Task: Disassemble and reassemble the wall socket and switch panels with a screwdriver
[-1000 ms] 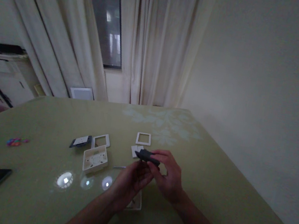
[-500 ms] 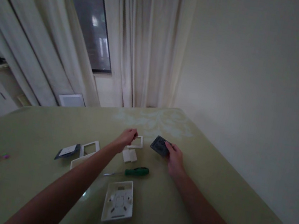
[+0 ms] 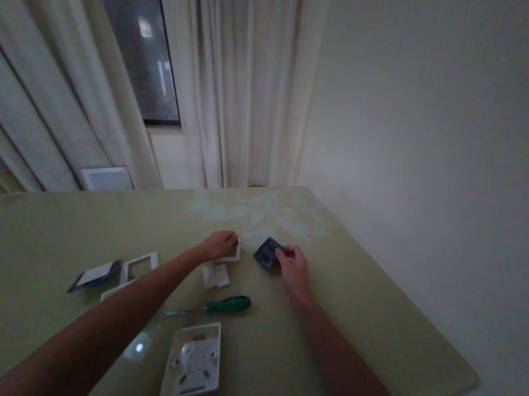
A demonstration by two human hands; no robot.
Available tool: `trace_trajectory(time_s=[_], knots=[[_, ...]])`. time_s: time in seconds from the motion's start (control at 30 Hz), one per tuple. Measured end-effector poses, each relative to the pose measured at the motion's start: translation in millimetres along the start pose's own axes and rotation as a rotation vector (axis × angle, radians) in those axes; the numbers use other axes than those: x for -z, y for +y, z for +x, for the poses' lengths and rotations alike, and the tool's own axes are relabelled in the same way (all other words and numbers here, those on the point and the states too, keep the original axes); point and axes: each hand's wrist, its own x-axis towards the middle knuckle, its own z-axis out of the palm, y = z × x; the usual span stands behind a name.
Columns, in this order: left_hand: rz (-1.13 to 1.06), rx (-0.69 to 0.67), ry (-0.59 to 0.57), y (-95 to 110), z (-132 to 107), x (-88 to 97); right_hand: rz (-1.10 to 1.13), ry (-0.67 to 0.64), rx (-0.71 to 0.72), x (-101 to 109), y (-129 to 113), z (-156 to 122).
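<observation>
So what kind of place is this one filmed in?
Probably a room in a home: cream curtains over a dark window, and a table with a green floral cloth where the right hand holds a dark switch module near a screwdriver.

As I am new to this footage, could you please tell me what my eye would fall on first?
Two bare arms reach across the green table: the left hand rests on a white square frame, and beside it the right hand grips a dark switch module. Nearer the camera lie a green-handled screwdriver and a white back box.
</observation>
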Motion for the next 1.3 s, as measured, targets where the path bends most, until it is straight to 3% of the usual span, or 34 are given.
trace_trajectory(time_s=[0.1,0.2,0.3,0.4,0.47,0.53,0.6,0.67,0.73,0.8,0.93,1.07,1.13,1.23,1.3], knots=[[0.002,-0.013,0.012,0,-5,14.4,-0.081,-0.038,0.023,0,0,-3],[-0.023,-0.054,0.069,3,-29,33.9,-0.158,-0.108,0.052,2,-1,-6],[-0.058,-0.104,0.091,10,-81,48.4,-0.248,-0.149,0.140,7,-9,-10],[-0.067,-0.116,0.051,20,-155,50.3,-0.323,-0.196,0.289,11,-23,-21],[-0.057,-0.123,-0.020,27,-204,44.5,-0.344,-0.327,0.395,9,-33,-35],[-0.035,-0.146,-0.111,31,-242,34.4,-0.352,-0.540,0.492,3,-42,-52],[-0.003,-0.127,-0.189,30,-265,21.8,-0.350,-0.750,0.565,-5,-47,-67],[0.027,-0.077,-0.180,26,-274,8.4,-0.339,-0.894,0.606,-12,-49,-77],[0.043,-0.063,-0.146,22,-273,-4.1,-0.314,-0.946,0.615,-15,-50,-80],[0.052,-0.106,-0.140,22,-266,-14.8,-0.271,-0.905,0.593,-14,-51,-77],[0.153,-0.186,-0.113,42,-235,-34.3,-0.135,-0.601,0.456,-3,-52,-59],[0.318,-0.267,-0.094,71,-179,-53.3,0.019,-0.264,0.273,12,-48,-33],[0.371,-0.233,-0.072,79,-149,-59.5,0.071,-0.133,0.197,18,-43,-21],[0.376,-0.209,-0.032,82,-118,-60.4,0.132,-0.014,0.092,23,-35,-9],[0.369,-0.218,-0.013,83,-112,-54.4,0.167,0.017,0.039,24,-31,-5]])
